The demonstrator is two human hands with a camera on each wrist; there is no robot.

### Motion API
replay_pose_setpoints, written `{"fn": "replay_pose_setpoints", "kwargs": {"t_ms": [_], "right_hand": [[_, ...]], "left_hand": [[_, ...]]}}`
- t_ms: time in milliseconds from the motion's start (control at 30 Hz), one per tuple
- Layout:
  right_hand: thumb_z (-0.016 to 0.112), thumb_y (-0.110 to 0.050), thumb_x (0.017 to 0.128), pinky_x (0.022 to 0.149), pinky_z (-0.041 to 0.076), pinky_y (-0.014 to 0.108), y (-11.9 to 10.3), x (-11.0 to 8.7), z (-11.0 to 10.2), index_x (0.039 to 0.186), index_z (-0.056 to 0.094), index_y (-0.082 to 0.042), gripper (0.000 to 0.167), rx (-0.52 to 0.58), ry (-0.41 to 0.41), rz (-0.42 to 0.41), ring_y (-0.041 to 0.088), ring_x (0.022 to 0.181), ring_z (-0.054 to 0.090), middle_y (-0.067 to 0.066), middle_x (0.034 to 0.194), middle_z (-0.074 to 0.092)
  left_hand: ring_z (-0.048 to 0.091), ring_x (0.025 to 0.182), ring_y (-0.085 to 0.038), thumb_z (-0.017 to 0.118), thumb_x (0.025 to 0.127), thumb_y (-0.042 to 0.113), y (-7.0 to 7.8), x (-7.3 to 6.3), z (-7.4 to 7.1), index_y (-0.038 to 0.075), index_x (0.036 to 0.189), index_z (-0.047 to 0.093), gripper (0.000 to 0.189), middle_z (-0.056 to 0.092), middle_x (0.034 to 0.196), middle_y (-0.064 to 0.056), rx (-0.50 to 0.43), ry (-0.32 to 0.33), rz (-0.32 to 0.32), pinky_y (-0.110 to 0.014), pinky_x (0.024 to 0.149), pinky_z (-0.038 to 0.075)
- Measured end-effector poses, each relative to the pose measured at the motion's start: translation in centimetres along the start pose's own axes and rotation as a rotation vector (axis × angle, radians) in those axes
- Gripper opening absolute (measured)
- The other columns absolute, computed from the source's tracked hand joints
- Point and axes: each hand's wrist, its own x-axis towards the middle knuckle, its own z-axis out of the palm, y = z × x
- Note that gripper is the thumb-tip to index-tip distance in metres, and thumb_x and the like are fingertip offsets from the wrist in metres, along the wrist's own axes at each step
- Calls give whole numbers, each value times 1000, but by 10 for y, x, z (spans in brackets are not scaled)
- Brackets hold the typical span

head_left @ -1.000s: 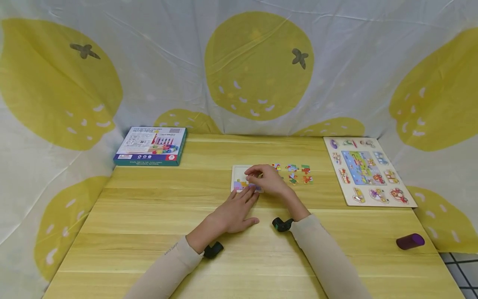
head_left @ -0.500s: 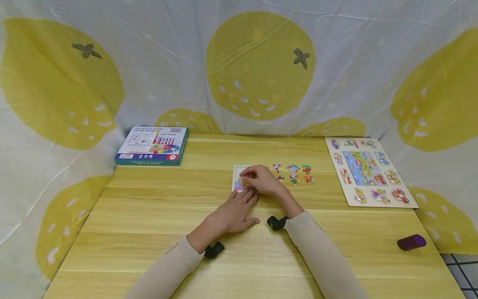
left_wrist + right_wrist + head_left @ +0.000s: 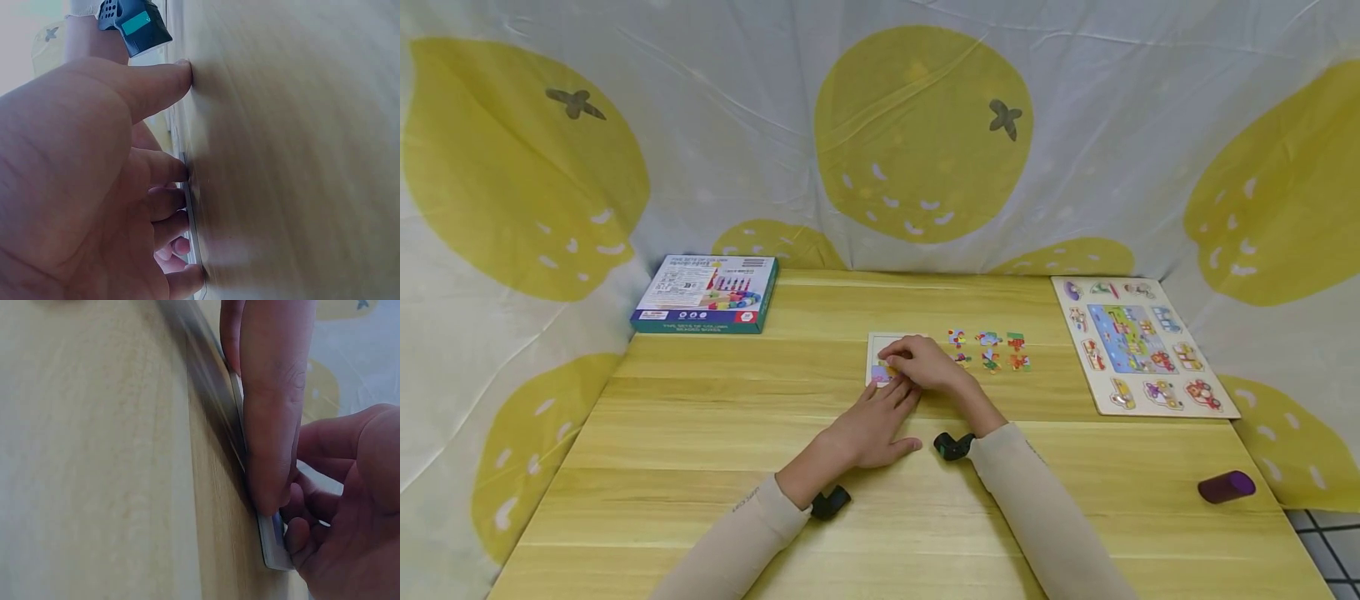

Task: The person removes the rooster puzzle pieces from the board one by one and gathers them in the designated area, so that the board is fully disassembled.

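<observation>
A small pale puzzle tray (image 3: 871, 351) lies flat on the table, with joined lilac and yellow jigsaw pieces (image 3: 881, 374) showing along its near left part. My left hand (image 3: 868, 425) lies palm down, its extended fingers resting on the tray's near edge. In the left wrist view, its fingertips (image 3: 187, 278) touch the rim. Over the tray, my right hand (image 3: 922, 363) reaches in from the right with bent fingers, thumb and fingertips close together at the jigsaw pieces. The right wrist view shows its curled fingers (image 3: 301, 532) at the tray; whether they pinch a piece is hidden.
Several loose jigsaw pieces (image 3: 989, 360) lie in two rows right of the tray. A wooden picture board (image 3: 1075, 383) is at the far right, a boxed set (image 3: 703, 293) at the far left. A purple cylinder (image 3: 1225, 487) lies near the right edge.
My right hand has shifted slightly left over the tray, uncovering more loose pieces on the right. My left hand has stayed in place.
</observation>
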Motion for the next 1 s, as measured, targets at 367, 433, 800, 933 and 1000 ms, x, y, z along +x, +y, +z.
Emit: {"fn": "replay_pose_setpoints", "kwargs": {"t_ms": [367,433,800,933,1000], "right_hand": [[59,-22,105,89,52,36,0,1,0,118,76,-15,22,4,7,2,17,94,63,2,109,73],[60,-21,104,86,51,35,-2,1,0,116,76,-15,21,13,11,3,17,90,62,2,107,72],[63,-13,101,80,52,30,-6,0,4,112,71,-11,13,38,7,-47,13,81,62,3,96,70],[64,-10,101,81,53,31,-7,0,4,113,71,-9,14,52,16,-54,14,84,63,3,95,70],[63,-10,101,84,54,32,-7,0,3,115,71,-9,16,57,17,-47,14,87,65,3,97,71]], "left_hand": [[8,162,-26,47,105,58,0,1,1,9,166,17,84,9,174,-9,12,8,0,-58,127,20],[8,162,-26,47,104,58,1,1,1,9,166,16,85,8,175,-9,14,6,-1,-58,127,20],[8,162,-28,48,105,57,1,-1,2,8,166,17,84,9,174,-9,5,8,6,-57,127,21],[7,162,-27,47,105,57,1,-1,3,9,166,16,84,7,175,-9,13,14,0,-56,127,21],[5,162,-27,47,105,57,1,0,2,9,166,15,84,6,175,-9,10,13,-1,-57,127,21]]}}
